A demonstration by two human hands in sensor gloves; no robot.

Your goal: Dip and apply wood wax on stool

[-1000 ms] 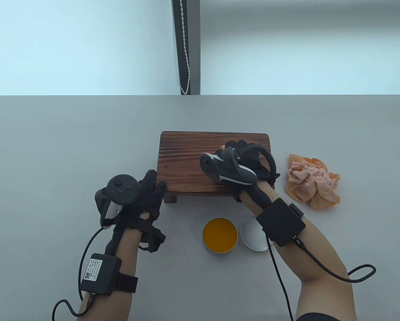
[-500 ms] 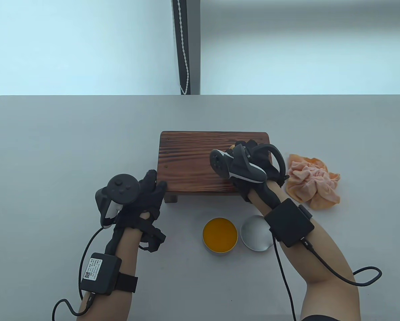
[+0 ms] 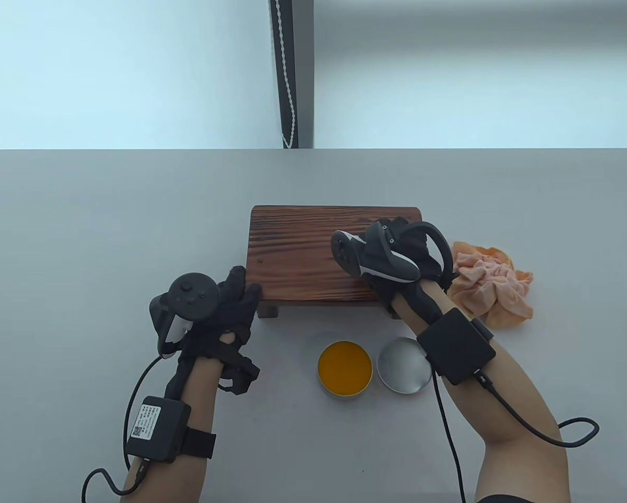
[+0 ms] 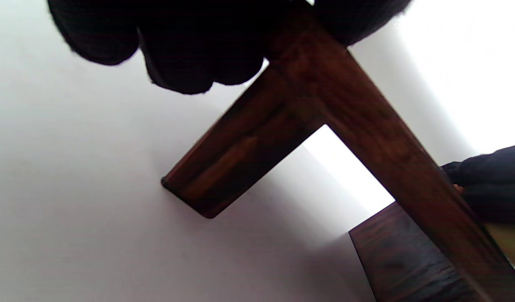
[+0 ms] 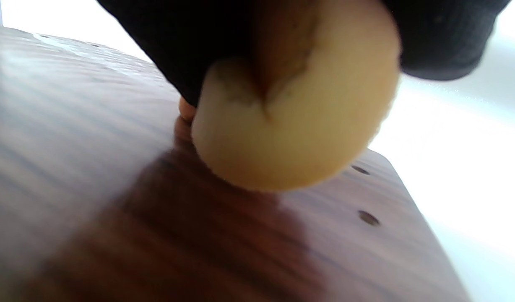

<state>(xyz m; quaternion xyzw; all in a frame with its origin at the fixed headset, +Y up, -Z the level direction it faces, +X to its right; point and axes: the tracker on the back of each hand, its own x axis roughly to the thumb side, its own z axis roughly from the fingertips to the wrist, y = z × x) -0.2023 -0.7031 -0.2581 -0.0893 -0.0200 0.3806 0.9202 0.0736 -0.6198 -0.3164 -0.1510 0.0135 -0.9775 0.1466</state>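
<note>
Two hands are at work on the stool (image 3: 313, 251), which sits in the middle of the table view on a grey table (image 3: 83, 220). The right hand (image 3: 397, 251), at the stool's right end, is bunched over something this view hides under the tracker. The left hand (image 3: 234, 304) grips the stool's lower-left corner, thumb on the top edge, steadying it. Just below the stool stand the open wax tin (image 3: 344, 369), full of orange wax, and touching it on the right its silver lid (image 3: 403, 365). A crumpled peach cloth (image 3: 488, 288) lies right of the stool, near the right hand. By my reading the dipping is done and the spreading is under way — how much of the top is covered cannot be told from here. Behind the table, in the upper frame, is a pale wall with a dark vertical strip and a white bead cord (image 3: 291, 78).

Left wrist view: dark gloved fingers (image 4: 178, 46) at the top edge curl round the stool's corner (image 4: 316, 71), above its leg (image 4: 236, 155); the pale tabletop fills the rest, and part of the other hand shows at the right edge.

Right wrist view: the fingers (image 5: 182, 42) pinch a round cream applicator pad (image 5: 299, 130), pressed on the stool top (image 5: 73, 138). Under and below the pad the wood looks darker and wetter — likely fresh wax — while the upper left stays paler, so that area probably remains to be done.
</note>
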